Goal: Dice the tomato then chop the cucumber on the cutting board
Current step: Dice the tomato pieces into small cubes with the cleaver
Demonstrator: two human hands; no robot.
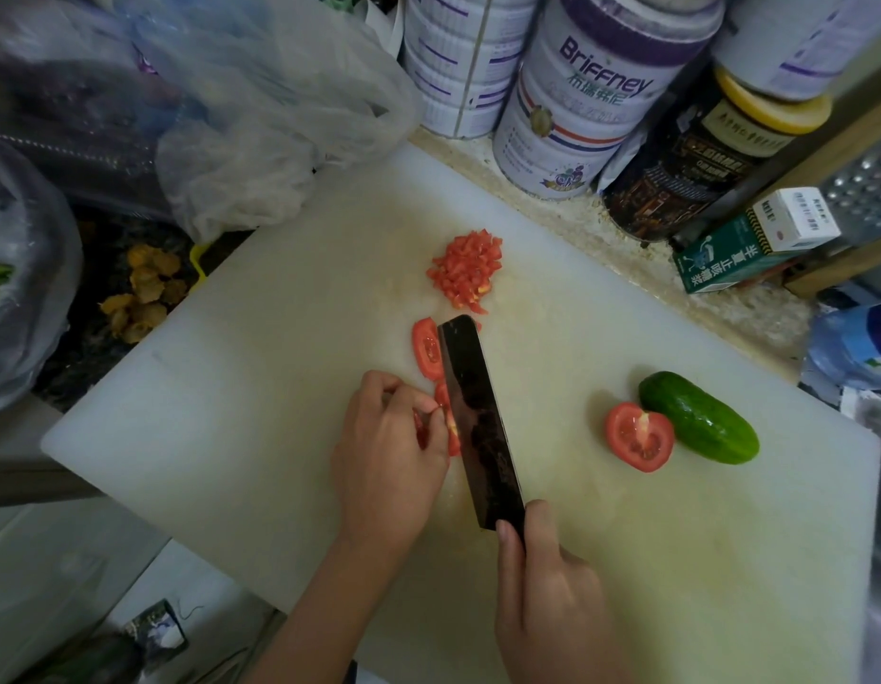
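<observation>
Red tomato slices (452, 434) under curled left fingers (410, 400)

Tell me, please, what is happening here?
A person is dicing tomato on the board. The right hand grips the knife, and the left hand holds slices beside its blade. A diced pile lies beyond. A tomato half and the whole cucumber wait at the right.

1. The diced tomato pile (465, 269) lies far-middle on the cutting board (280, 387).
2. Nearer, a tomato slice (427, 348) touches the knife (478, 422) on its left side.
3. The left hand (386, 456) holds tomato pieces (451, 427) left of the blade; the right hand (547, 594) grips the handle, nearest.
4. Right, 1 tomato half (638, 436) touches the cucumber (697, 417) behind it.
5. Tins (572, 106) stand behind the board.
</observation>
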